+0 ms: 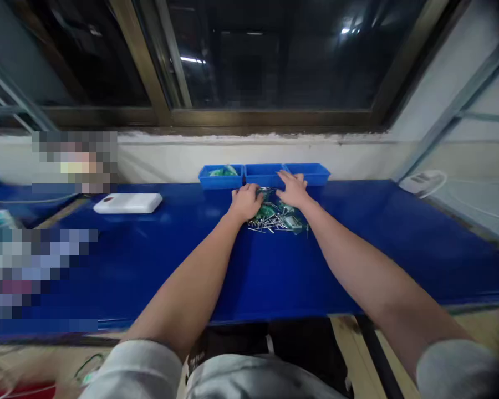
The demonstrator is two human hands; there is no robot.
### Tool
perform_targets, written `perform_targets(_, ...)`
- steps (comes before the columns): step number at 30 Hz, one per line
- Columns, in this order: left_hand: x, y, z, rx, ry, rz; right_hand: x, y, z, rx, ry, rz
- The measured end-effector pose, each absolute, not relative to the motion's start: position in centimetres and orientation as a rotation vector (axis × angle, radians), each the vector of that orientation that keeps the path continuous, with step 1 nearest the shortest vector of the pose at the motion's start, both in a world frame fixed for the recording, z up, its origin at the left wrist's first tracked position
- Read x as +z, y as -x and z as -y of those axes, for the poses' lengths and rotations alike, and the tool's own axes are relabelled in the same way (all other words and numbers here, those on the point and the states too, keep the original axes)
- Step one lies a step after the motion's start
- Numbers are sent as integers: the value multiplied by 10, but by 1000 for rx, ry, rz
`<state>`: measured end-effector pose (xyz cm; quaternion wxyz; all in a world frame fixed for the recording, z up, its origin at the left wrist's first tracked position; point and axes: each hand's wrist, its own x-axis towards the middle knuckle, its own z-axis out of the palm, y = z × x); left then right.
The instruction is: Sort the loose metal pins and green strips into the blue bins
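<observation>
A pile of thin silvery metal pieces (271, 223), perhaps screws or pins, lies on the blue tabletop mixed with crumpled green-tinted clear plastic bags (293, 223). My left hand (245, 203) rests at the pile's left edge, fingers bent and apart. Across from it, my right hand (293, 190) reaches over the back right of the pile, its fingers spread near the bins. Neither hand visibly grips anything, though some fingertips are hard to make out. Just behind the hands stands a row of three blue plastic bins; the left bin (208, 182) contains green plastic bags (224, 171).
The blue table (158, 266) runs along a wall under a dark window. To the left lies a white oblong device (128, 203). A white object with a cable (423, 183) is at the far right. Pixelated areas cover part of the left side.
</observation>
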<state>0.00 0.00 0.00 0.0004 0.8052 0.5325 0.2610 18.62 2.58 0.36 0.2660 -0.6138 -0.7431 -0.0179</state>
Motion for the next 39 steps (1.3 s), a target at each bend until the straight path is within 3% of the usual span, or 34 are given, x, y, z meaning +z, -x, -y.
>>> perform_targets(12,5,3,1,839,-2557,-1553,2,-190,-21,-33,1440,1919)
perform_targets(19,0,5,-1,718,-2621,-1494,-3,-186,-12,145,1607,2128)
perform_targets(25,-4,6,-4,653,-2670,-1454,-4,-179,-10,190,1492,2165)
perform_targets(39,-1,6,-2,767,-2657,-1508,3,-177,-5,208,1531,2097)
